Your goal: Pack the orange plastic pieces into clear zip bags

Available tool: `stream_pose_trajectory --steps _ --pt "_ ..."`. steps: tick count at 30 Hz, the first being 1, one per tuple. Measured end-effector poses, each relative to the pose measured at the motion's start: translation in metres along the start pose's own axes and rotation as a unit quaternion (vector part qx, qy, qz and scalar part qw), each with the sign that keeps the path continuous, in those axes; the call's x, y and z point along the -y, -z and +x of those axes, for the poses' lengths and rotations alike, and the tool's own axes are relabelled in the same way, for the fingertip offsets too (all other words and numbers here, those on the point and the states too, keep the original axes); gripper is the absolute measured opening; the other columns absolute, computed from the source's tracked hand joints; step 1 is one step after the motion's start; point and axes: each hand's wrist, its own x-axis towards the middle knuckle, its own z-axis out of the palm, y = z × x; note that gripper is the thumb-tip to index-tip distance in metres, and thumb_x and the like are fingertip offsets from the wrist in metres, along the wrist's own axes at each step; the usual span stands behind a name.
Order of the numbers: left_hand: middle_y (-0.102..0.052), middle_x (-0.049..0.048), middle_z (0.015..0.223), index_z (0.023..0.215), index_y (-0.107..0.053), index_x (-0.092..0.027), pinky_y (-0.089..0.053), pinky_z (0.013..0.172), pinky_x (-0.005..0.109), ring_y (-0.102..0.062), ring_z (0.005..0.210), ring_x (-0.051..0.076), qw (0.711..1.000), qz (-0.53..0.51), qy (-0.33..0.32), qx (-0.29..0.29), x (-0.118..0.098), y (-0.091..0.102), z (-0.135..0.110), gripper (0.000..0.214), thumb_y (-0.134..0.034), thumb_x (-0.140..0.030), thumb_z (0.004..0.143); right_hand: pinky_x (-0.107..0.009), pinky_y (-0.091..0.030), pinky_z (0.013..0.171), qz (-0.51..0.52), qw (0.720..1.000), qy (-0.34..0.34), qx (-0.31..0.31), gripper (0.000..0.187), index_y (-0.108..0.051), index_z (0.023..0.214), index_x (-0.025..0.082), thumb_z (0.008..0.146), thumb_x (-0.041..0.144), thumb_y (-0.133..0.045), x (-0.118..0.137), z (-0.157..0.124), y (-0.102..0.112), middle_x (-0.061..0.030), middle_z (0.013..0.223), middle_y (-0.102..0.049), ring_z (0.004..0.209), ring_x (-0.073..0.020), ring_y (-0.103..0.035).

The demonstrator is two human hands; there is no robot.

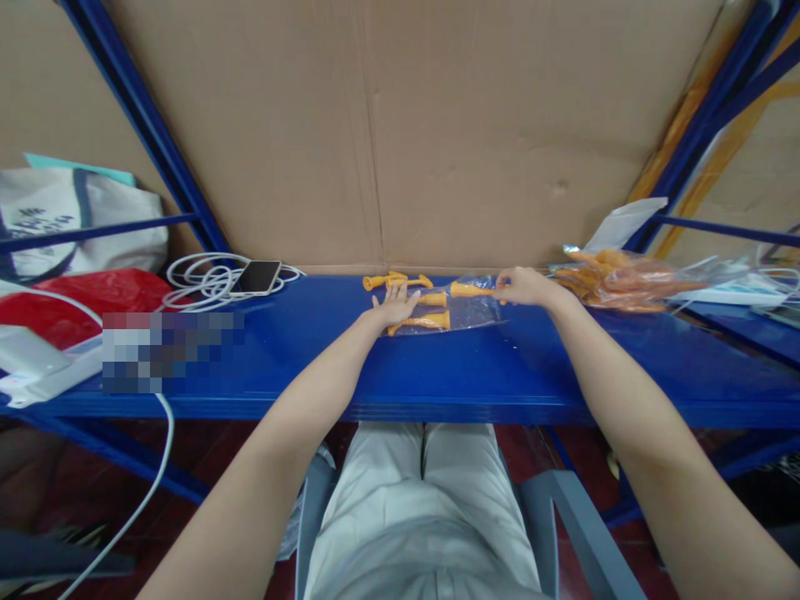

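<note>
Several small orange plastic pieces (431,298) lie on a blue shelf (437,367), some on or inside a clear plastic bag (466,315). My left hand (392,307) lies flat with fingers stretched out on the left edge of the bag, beside one orange piece (420,322). My right hand (523,286) pinches the end of another orange piece (468,290) that points left over the bag. Two more orange pieces (391,281) lie at the back near the cardboard.
A clear bag full of orange pieces (616,279) sits to the right. A phone (257,277) and coiled white cable (200,279) lie at the left, with a red bag (81,300) and a white device (31,362). Brown cardboard (400,125) backs the shelf.
</note>
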Motion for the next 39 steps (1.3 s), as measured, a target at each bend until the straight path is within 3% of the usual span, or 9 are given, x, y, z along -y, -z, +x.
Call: stream_pose_trajectory --steps 5,12,19,24,28,31,35,39 --pt "-0.010 0.0044 0.166 0.159 -0.012 -0.023 -0.009 0.121 0.056 0.000 0.152 0.026 1.000 0.021 -0.013 0.019 -0.001 0.003 -0.001 0.074 -0.001 -0.055 0.094 -0.020 -0.041 0.047 0.099 0.994 -0.012 0.043 0.013 -0.069 0.077 0.016 0.075 0.024 -0.058 0.001 0.000 -0.007 -0.0004 0.059 -0.064 0.050 -0.0111 -0.055" --pt "-0.014 0.0082 0.165 0.159 -0.015 -0.021 -0.012 0.119 0.058 -0.007 0.152 0.028 0.999 0.035 -0.028 0.023 -0.002 0.006 -0.006 0.074 -0.001 -0.055 0.094 -0.019 -0.040 0.051 0.067 0.997 -0.013 -0.024 0.016 -0.067 0.070 0.016 0.076 0.030 -0.062 0.000 0.008 -0.016 -0.0001 0.054 -0.062 0.053 -0.0117 -0.058" --pt "-0.015 0.0117 0.164 0.158 -0.017 -0.020 -0.011 0.118 0.061 -0.009 0.152 0.030 0.999 0.014 -0.044 0.026 0.002 0.006 -0.004 0.075 -0.006 -0.058 0.095 -0.019 -0.026 0.038 0.212 0.973 -0.086 0.041 0.015 -0.066 0.075 0.015 0.082 0.028 -0.061 0.006 0.002 -0.014 0.0044 0.044 -0.049 0.035 -0.0061 -0.036" --pt "-0.015 0.0122 0.165 0.159 -0.016 -0.019 -0.010 0.119 0.058 -0.008 0.152 0.029 0.999 0.012 -0.045 0.022 0.003 0.005 -0.002 0.077 -0.006 -0.060 0.094 -0.017 -0.021 0.035 0.284 0.952 -0.080 0.078 0.010 -0.062 0.076 0.015 0.084 0.019 -0.059 0.008 -0.002 -0.013 0.0046 0.045 -0.052 0.032 -0.0036 -0.033" --pt "-0.013 0.0114 0.165 0.159 -0.014 -0.019 -0.011 0.120 0.057 -0.006 0.152 0.027 0.999 0.010 -0.039 0.022 0.002 0.004 -0.001 0.077 -0.005 -0.060 0.094 -0.016 -0.025 0.032 0.248 0.964 -0.079 0.048 0.008 -0.060 0.076 0.015 0.084 0.014 -0.062 0.012 -0.001 -0.017 0.0055 0.045 -0.051 0.030 -0.0030 -0.035" --pt "-0.012 0.0118 0.165 0.159 -0.013 -0.018 -0.010 0.120 0.057 -0.008 0.152 0.027 0.999 0.007 -0.028 0.018 0.000 0.004 -0.002 0.077 -0.004 -0.059 0.094 -0.016 -0.034 0.033 0.268 0.959 -0.091 0.023 0.008 -0.062 0.089 0.014 0.082 0.012 -0.067 0.013 0.002 -0.022 0.0060 0.047 -0.053 0.031 -0.0055 -0.043" --pt "-0.014 0.0114 0.164 0.159 -0.014 -0.021 -0.011 0.120 0.057 -0.010 0.152 0.027 1.000 0.009 -0.022 0.013 -0.002 0.005 -0.004 0.075 -0.003 -0.058 0.095 -0.020 -0.046 0.038 0.373 0.922 -0.094 0.033 0.024 -0.058 0.103 0.016 0.083 0.016 -0.071 0.012 0.006 -0.027 0.0058 0.051 -0.056 0.036 -0.0087 -0.051" --pt "-0.014 0.0110 0.164 0.159 -0.014 -0.020 -0.011 0.120 0.057 -0.010 0.152 0.028 1.000 0.007 -0.026 0.013 -0.002 0.005 -0.005 0.076 -0.003 -0.059 0.095 -0.022 -0.054 0.046 0.478 0.875 -0.062 0.046 0.024 -0.056 0.100 0.018 0.082 0.012 -0.071 0.013 0.007 -0.031 0.0042 0.059 -0.060 0.044 -0.0086 -0.056"
